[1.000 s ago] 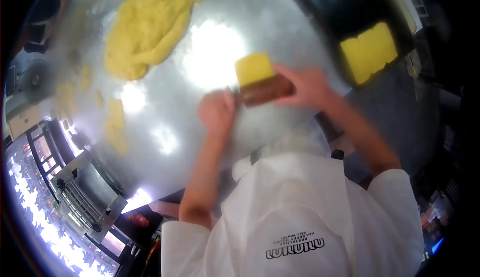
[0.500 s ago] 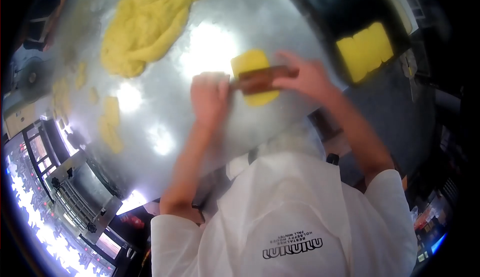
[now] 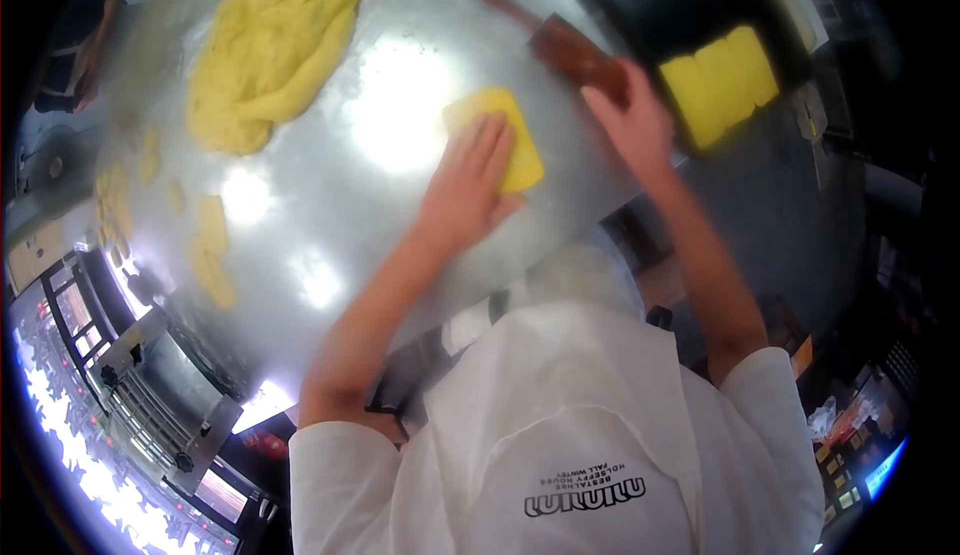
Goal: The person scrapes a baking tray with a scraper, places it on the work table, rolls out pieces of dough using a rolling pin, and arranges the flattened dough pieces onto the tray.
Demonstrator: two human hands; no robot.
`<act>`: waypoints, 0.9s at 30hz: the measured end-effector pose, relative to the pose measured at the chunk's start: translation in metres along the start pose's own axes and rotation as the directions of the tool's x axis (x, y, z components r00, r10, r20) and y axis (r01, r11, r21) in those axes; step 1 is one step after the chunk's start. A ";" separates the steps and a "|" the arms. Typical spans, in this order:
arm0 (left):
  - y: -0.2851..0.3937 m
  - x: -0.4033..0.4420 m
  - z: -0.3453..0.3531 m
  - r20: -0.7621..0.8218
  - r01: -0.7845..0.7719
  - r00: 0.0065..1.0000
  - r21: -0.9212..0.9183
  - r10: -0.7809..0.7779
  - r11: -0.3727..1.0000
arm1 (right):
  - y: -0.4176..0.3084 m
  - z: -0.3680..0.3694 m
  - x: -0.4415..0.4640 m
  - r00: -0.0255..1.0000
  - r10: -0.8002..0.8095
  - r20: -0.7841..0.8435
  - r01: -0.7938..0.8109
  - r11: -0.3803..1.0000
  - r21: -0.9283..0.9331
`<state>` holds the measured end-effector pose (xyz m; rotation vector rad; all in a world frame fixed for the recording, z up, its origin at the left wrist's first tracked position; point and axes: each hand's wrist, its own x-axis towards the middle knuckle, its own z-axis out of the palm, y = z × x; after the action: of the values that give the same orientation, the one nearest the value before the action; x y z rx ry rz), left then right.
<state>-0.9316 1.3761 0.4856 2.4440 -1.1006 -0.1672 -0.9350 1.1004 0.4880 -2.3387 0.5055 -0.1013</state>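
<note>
My left hand (image 3: 466, 183) lies palm down on a flat yellow dough sheet (image 3: 522, 155), its fingers stretched over the sheet's left part. Off to the right, my right hand (image 3: 642, 127) grips one end of a brown rolling pin (image 3: 574, 51). The pin slants up and left, its far handle pointing away from me and apart from the dough sheet. Both are over the shiny metal table (image 3: 370, 225). My palm hides part of the sheet.
A big mass of yellow dough (image 3: 275, 55) lies at the far left of the table. Small dough strips (image 3: 212, 250) lie nearer the left edge. Right of the table, flat yellow dough pieces (image 3: 720, 85) rest on a dark surface. Another person's arm (image 3: 97, 40) shows at upper left.
The rolling pin has left the dough sheet and swung up and right in my right hand. My left hand has let go of the pin and now rests flat on the sheet.
</note>
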 end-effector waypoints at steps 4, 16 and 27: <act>0.011 0.015 0.005 0.007 0.013 1.000 -0.043 -0.013 0.999 | 0.000 0.000 0.001 1.000 0.003 0.019 -0.003 1.000 0.006; 0.047 0.021 0.028 -0.021 0.100 0.995 -0.062 -0.101 0.993 | 0.002 0.003 -0.002 1.000 0.024 0.004 -0.024 1.000 -0.002; 0.043 0.003 0.033 -0.161 0.253 0.953 -0.050 -0.257 0.966 | 0.001 -0.010 0.011 0.982 0.050 0.182 -0.070 0.992 0.105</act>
<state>-0.9678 1.3374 0.4761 2.5153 -0.7048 -0.0565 -0.9277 1.0891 0.4944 -2.1967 0.4677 0.1066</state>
